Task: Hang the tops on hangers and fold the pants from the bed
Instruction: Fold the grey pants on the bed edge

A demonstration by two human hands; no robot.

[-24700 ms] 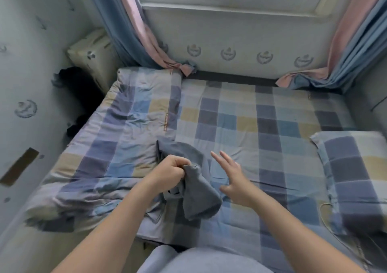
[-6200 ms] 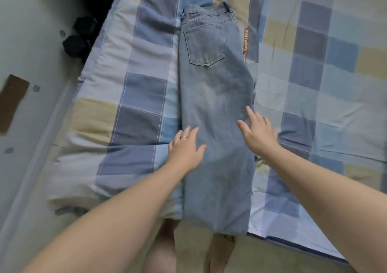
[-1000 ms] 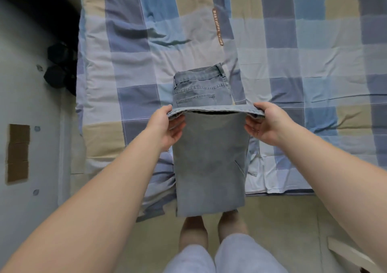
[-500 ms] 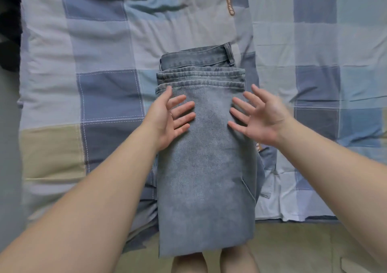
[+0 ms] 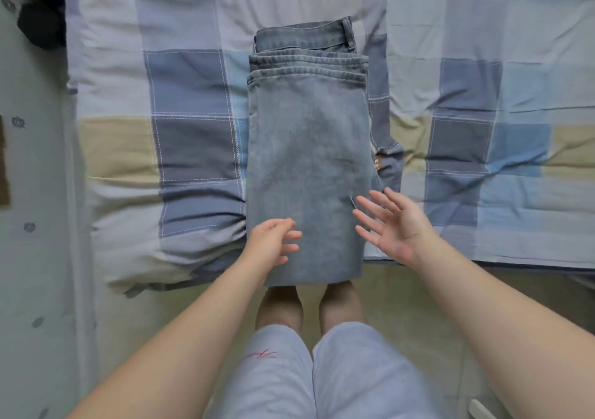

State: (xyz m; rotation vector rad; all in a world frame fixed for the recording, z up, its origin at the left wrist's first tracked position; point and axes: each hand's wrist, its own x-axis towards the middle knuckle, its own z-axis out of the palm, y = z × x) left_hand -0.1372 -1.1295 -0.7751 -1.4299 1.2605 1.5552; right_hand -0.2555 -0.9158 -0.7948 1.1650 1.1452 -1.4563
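Note:
Light blue jeans (image 5: 306,148) lie folded in half lengthwise and doubled over on the checked bed cover (image 5: 190,148), hems near the waistband at the far end. The folded near end hangs slightly past the bed's front edge. My left hand (image 5: 272,246) hovers over the jeans' near left corner with fingers loosely spread, holding nothing. My right hand (image 5: 391,225) is at the near right edge, palm turned inward, fingers straight and apart, holding nothing. No tops or hangers are in view.
The bed's front edge (image 5: 483,262) runs across in front of my legs, with beige floor (image 5: 402,306) below. A pale wall (image 5: 29,193) stands on the left. A dark object (image 5: 40,19) sits in the gap at the upper left.
Both hands have slid from the hem end of the jeans down toward the near folded end. The camera view moved closer and lower over the jeans.

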